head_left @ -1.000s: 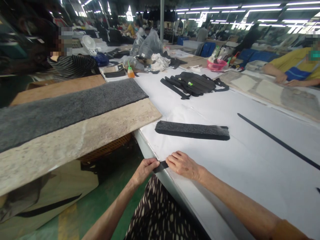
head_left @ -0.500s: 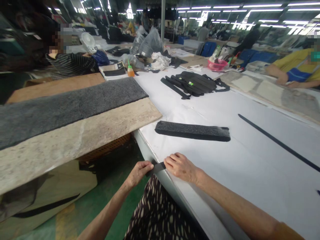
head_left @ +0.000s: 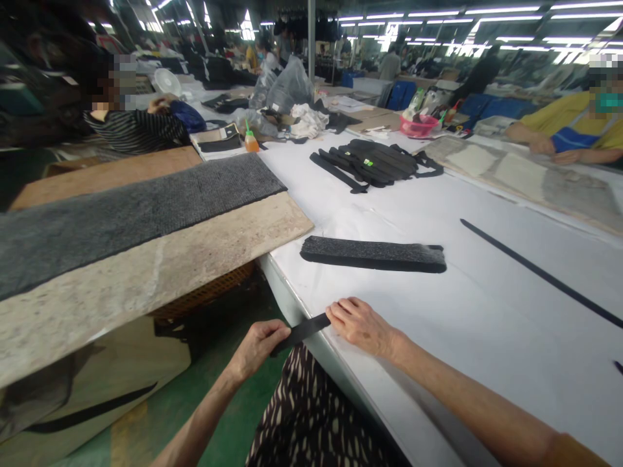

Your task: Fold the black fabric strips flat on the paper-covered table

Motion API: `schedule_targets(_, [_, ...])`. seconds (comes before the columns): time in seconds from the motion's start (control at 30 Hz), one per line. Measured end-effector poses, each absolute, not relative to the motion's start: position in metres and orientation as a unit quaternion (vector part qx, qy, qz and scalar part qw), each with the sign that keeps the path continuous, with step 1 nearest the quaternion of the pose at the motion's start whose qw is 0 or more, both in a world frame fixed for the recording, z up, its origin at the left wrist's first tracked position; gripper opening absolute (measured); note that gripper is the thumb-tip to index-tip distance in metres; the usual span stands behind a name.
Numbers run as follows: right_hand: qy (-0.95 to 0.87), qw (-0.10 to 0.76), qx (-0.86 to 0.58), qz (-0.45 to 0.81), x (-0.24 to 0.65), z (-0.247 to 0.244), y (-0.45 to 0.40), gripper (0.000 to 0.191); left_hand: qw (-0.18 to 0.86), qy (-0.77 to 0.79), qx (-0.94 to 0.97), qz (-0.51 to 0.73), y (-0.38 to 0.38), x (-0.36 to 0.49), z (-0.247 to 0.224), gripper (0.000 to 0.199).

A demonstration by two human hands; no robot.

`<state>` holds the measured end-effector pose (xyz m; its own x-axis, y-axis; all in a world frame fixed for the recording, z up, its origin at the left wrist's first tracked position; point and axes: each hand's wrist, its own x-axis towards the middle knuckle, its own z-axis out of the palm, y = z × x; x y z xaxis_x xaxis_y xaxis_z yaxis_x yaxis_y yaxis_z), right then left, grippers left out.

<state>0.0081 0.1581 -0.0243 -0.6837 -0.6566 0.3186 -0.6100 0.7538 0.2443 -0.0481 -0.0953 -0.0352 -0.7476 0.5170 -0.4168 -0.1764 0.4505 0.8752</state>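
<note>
Slipping, twisting and catching are the risks here

The broad white-covered worktable (head_left: 389, 301) is the largest thing close by, and its near edge runs beneath the work; a hard pull across that edge could rub or snag the material. To the left, a mottled cream board (head_left: 233, 240) carries a dark grey textured cloth (head_left: 170, 207), and its corner overlaps the table, so a wide sweep might bump it. A brown-and-cream patterned garment (head_left: 311, 415) lies directly below, where a dropped end could settle. Farther back is a pile of flat black fabric pieces (head_left: 379, 162); off to the right, a long thin black strip (head_left: 540, 273). A compact stack of narrow dark grey strips (head_left: 372, 254) sits near, ahead of the fingers; a forward nudge could skew it.

The right hand (head_left: 360, 326) is closed over a flat narrow black fabric band (head_left: 307, 329) at the table edge, its fingertips partly hidden. The left hand (head_left: 257, 345), off the table, pinches the band under its thumb. The band runs straight between them, across the edge: uneven tension could twist it, and a weak pinch would let it slip.
</note>
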Motion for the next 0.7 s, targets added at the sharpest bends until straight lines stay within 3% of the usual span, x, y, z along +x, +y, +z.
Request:
schedule_targets(0.5, [-0.930,0.192,0.313,-0.017,0.006,-0.025,0.159,0.016,0.293,0.837,0.061,0.458,-0.128,-0.035,-0.024,0.055])
schedule_targets(0.6, [-0.946,0.154,0.276,0.069,0.004,-0.025,0.162,0.016,0.296,0.833,0.059,0.464,-0.131,-0.031,-0.014,0.056])
schedule_targets(0.7, [-0.945,0.118,0.188,0.241,0.003,-0.011,0.166,0.030,0.309,0.821,0.081,0.474,-0.122,-0.026,0.003,0.058])
